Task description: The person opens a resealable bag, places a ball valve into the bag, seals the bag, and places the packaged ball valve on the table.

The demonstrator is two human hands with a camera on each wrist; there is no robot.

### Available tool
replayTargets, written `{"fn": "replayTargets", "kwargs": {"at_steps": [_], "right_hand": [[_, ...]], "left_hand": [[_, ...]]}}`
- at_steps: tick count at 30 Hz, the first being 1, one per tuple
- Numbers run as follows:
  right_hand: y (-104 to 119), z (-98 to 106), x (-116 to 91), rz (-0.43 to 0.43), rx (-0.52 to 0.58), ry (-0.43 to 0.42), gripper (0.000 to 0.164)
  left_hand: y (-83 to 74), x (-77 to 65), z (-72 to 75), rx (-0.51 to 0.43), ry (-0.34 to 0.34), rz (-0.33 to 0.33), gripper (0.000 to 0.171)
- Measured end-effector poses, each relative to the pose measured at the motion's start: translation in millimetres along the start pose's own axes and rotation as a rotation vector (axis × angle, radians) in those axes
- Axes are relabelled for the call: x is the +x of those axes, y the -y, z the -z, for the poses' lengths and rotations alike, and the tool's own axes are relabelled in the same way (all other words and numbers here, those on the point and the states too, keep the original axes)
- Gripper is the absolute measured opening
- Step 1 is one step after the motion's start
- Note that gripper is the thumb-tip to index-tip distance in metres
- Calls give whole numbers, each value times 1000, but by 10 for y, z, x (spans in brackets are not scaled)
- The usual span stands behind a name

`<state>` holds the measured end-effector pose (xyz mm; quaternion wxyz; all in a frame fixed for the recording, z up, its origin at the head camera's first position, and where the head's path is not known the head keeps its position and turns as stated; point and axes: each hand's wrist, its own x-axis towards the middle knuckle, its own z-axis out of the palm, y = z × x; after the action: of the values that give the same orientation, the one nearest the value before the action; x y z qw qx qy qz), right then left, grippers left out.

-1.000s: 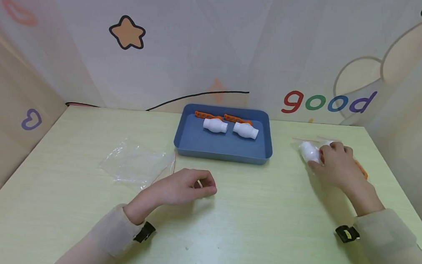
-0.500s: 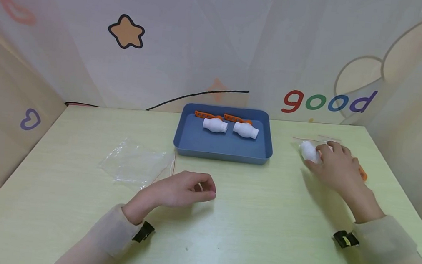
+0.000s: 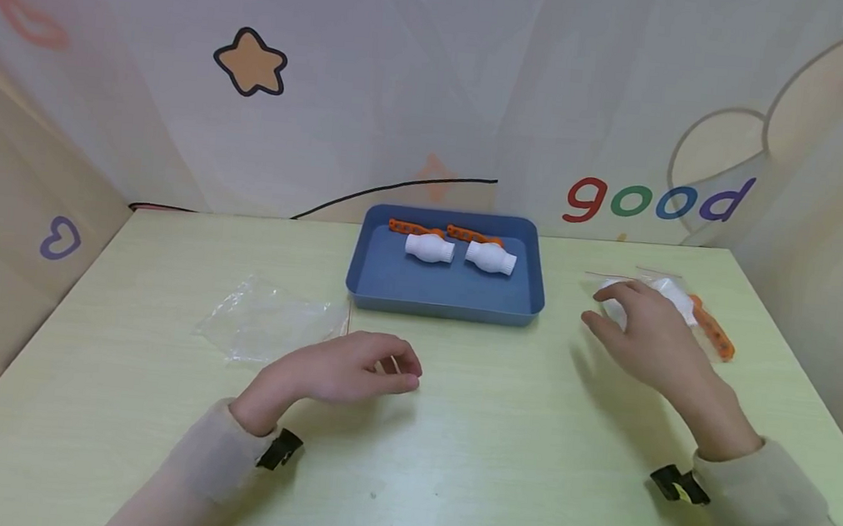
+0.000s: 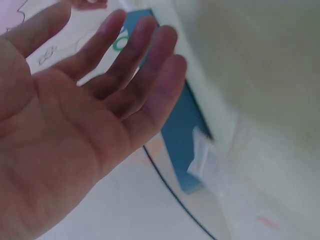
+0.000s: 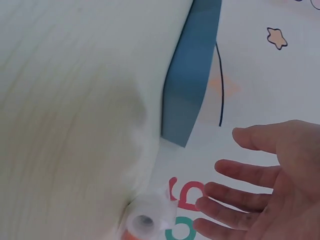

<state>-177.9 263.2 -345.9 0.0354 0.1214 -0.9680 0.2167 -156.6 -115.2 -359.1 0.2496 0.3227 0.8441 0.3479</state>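
My right hand (image 3: 648,337) hovers with fingers spread and slightly bent over clear plastic bags on the right of the table. A white barrel-shaped piece (image 3: 614,312) lies there, partly behind the fingers, with white wrapping (image 3: 674,298) and an orange perforated handle (image 3: 713,329) beside it. In the right wrist view nothing is between those fingers, and the white tube end (image 5: 145,225) is below them. My left hand (image 3: 352,366) is held loosely over the table, palm bare in the left wrist view, close to a flat clear bag (image 3: 266,320).
A blue tray (image 3: 447,310) stands at the back middle. Inside lie two white barrel-shaped pieces with ribbed ends (image 3: 430,249) and two orange handles (image 3: 415,229). A printed cloth (image 3: 407,86) hangs behind the table.
My right hand has come off the bagged white piece and drawn a little left and toward me, uncovering the orange handle. The left hand has shifted slightly left.
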Motion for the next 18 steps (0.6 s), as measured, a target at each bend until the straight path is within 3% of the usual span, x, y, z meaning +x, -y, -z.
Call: {"fn": "replayTargets", "kwargs": {"at_steps": [4,10,18], "right_hand": [[72,-8,-11,8,9,4,36],[165,-13,-40,53,22,-5,33],[296,-50,-22,61,38,-4,35]], "left_hand": [[-3,-56,96,63,17,-6,33],[-35,-153,265,63,25,11,38],[-44,-320,472,97,-44,59,39]]}}
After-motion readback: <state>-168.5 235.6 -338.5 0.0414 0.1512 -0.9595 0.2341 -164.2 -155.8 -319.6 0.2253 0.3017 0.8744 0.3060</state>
